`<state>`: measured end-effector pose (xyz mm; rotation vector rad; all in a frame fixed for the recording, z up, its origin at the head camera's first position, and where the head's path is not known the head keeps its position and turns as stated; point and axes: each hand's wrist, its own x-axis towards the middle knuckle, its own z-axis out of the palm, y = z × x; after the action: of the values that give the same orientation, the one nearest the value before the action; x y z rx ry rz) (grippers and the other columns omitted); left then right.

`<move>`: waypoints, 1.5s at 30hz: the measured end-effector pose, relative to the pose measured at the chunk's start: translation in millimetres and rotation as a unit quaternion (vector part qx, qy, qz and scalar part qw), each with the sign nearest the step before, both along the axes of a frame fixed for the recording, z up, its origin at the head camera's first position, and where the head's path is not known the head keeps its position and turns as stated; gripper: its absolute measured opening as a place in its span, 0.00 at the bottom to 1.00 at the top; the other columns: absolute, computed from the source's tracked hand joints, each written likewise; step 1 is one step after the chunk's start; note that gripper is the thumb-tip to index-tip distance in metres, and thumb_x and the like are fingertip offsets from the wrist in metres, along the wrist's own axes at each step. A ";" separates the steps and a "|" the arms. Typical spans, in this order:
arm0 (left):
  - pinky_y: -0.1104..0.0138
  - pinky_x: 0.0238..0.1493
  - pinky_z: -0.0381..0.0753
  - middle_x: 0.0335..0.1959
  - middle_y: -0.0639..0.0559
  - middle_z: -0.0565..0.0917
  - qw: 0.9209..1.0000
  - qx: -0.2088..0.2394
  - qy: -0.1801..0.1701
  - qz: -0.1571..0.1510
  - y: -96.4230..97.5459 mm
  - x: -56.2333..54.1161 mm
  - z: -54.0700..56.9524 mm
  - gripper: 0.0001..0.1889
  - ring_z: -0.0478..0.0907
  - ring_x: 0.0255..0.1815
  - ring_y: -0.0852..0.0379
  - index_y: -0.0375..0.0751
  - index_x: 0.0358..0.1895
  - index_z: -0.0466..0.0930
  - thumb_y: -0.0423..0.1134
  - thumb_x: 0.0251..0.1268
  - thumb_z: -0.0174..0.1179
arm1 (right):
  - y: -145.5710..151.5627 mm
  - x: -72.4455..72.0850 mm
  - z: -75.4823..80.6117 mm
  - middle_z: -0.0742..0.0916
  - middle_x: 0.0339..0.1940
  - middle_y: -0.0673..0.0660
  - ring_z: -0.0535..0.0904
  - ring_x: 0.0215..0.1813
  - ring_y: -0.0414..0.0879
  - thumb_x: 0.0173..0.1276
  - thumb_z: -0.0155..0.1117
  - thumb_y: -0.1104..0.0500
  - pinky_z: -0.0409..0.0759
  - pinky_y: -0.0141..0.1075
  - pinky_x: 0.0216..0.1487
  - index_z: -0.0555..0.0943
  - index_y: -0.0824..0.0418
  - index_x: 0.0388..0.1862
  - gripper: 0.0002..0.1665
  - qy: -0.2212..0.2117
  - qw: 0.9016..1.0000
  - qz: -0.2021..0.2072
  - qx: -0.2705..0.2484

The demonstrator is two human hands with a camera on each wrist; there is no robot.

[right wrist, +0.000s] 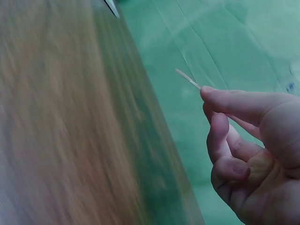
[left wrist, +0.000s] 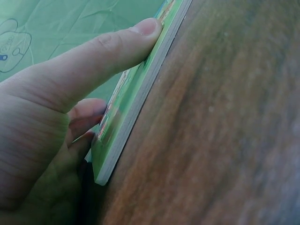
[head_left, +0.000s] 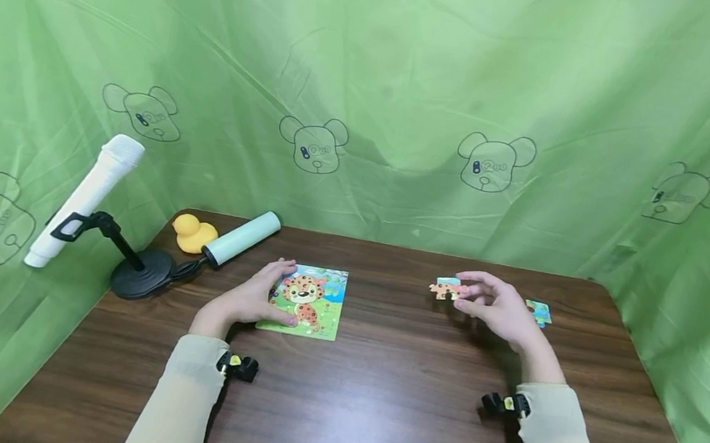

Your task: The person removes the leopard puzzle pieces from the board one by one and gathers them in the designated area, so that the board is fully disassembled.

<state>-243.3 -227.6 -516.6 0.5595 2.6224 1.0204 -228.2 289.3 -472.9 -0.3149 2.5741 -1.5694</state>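
Note:
A square jigsaw puzzle board (head_left: pixel 320 320) with a spotted cub on a green and blue background lies on the table. My left hand (head_left: pixel 254 294) rests on its left side, the thumb extended over the picture and the fingers along the far left part. From the left wrist view, the thumb lies straight across the top of the board (left wrist: pixel 133 103). Above the table to the right, my right hand (head_left: pixel 495 309) pinches a jigsaw piece (head_left: pixel 444 289) between thumb and fingertips. The right wrist view shows this thin piece (right wrist: pixel 187 78) edge-on. Another jigsaw piece (head_left: pixel 540 313) lies beyond that hand, partly hidden.
At the back left stand a yellow rubber duck (head_left: pixel 193 234), a pale green cylinder (head_left: pixel 243 238) and a white microphone (head_left: pixel 86 198) on a black stand (head_left: pixel 141 274). A green curtain (head_left: pixel 405 74) surrounds the back and sides of the brown table (head_left: pixel 374 399).

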 end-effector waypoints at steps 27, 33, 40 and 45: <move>0.35 0.85 0.48 0.91 0.45 0.52 1.000 0.006 0.008 -0.002 0.1 1.1 0.6 0.64 0.39 0.92 0.39 0.40 0.88 0.57 0.62 0.53 0.85 | 91.9 10.2 -6.0 0.89 0.57 0.68 0.83 0.42 0.41 0.76 0.77 0.55 0.84 0.36 0.39 0.77 0.64 0.77 0.35 0.021 0.991 -0.096 0.094; 0.35 0.85 0.48 0.91 0.47 0.53 1.000 0.008 0.010 -0.001 0.4 2.1 1.9 0.63 0.40 0.92 0.39 0.41 0.88 0.58 0.61 0.53 0.85 | 92.9 7.2 -12.6 0.88 0.57 0.67 0.81 0.36 0.41 0.76 0.77 0.56 0.80 0.35 0.36 0.80 0.62 0.76 0.33 0.031 0.985 -0.092 0.140; 0.34 0.85 0.47 0.91 0.46 0.53 1.000 0.007 0.010 -0.001 0.6 2.5 1.7 0.63 0.39 0.92 0.39 0.40 0.88 0.58 0.61 0.53 0.85 | 92.1 1.5 -18.2 0.88 0.53 0.66 0.74 0.35 0.45 0.72 0.81 0.56 0.71 0.39 0.38 0.84 0.63 0.69 0.30 0.059 0.976 -0.071 0.196; 0.34 0.85 0.47 0.91 0.46 0.53 1.000 0.005 0.011 0.000 0.5 2.5 1.9 0.63 0.39 0.92 0.39 0.40 0.88 0.58 0.61 0.53 0.85 | 92.1 -2.1 -21.9 0.89 0.54 0.71 0.82 0.47 0.57 0.69 0.83 0.59 0.74 0.46 0.45 0.86 0.67 0.65 0.29 0.091 0.971 -0.055 0.212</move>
<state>-240.8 -227.0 -514.7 0.5760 2.6384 1.0333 -230.3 381.3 -494.8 -0.2874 3.0240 -1.0112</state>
